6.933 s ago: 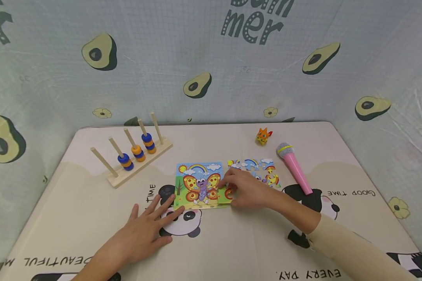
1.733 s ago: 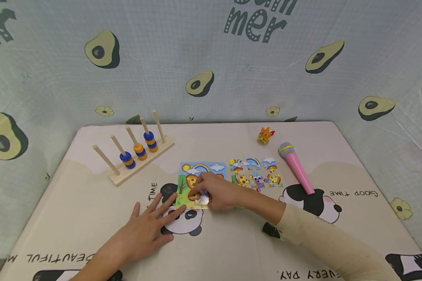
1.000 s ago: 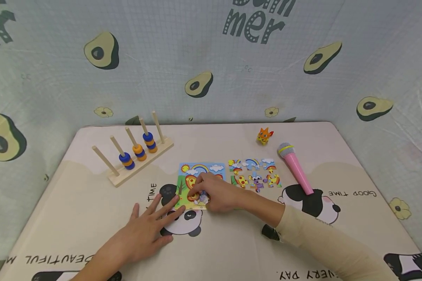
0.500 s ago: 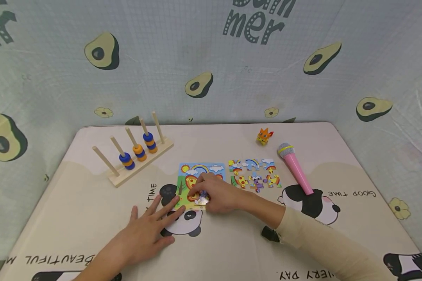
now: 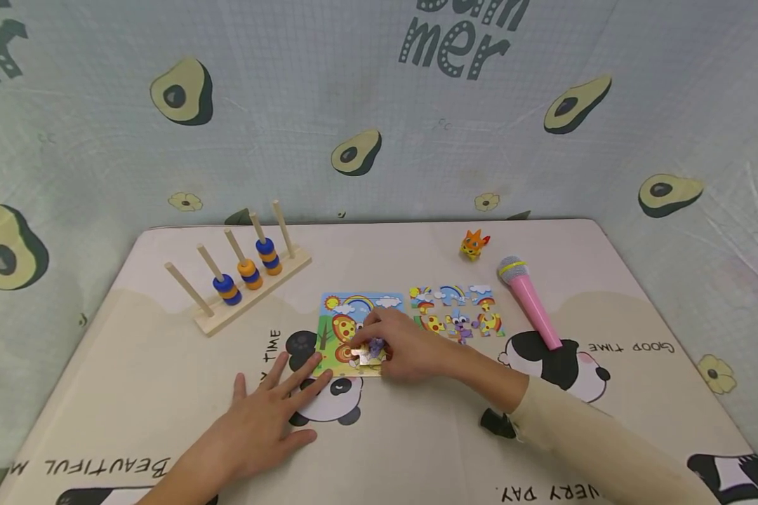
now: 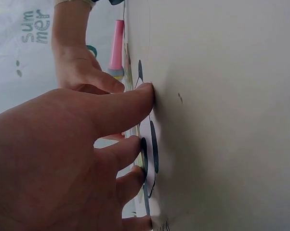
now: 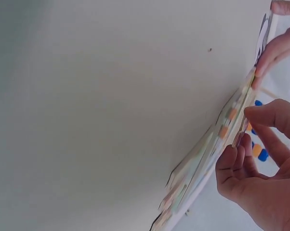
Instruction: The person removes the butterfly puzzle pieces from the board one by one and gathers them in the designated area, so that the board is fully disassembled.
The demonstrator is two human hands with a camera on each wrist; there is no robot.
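Note:
A butterfly picture puzzle board lies flat in the middle of the table. My left hand rests with spread fingers, its fingertips at the board's lower left edge. My right hand is over the board's lower right part and pinches a small puzzle piece between thumb and fingers. In the right wrist view the thin piece shows edge-on, held above the board. A shiny patch shows beside it on the board. Right of the board lie several loose puzzle pieces, set out in rows; my right hand and forearm hide the nearer part.
A wooden peg rack with blue and orange rings stands at the back left. A pink toy microphone lies right of the loose pieces. Behind them sits a small orange animal figure. A patterned cloth hangs behind the table.
Earliest, my right hand held a green-edged piece at the board's right side. It then moved left over the board's bottom middle, and has just shifted slightly right with a piece. My left hand stayed.

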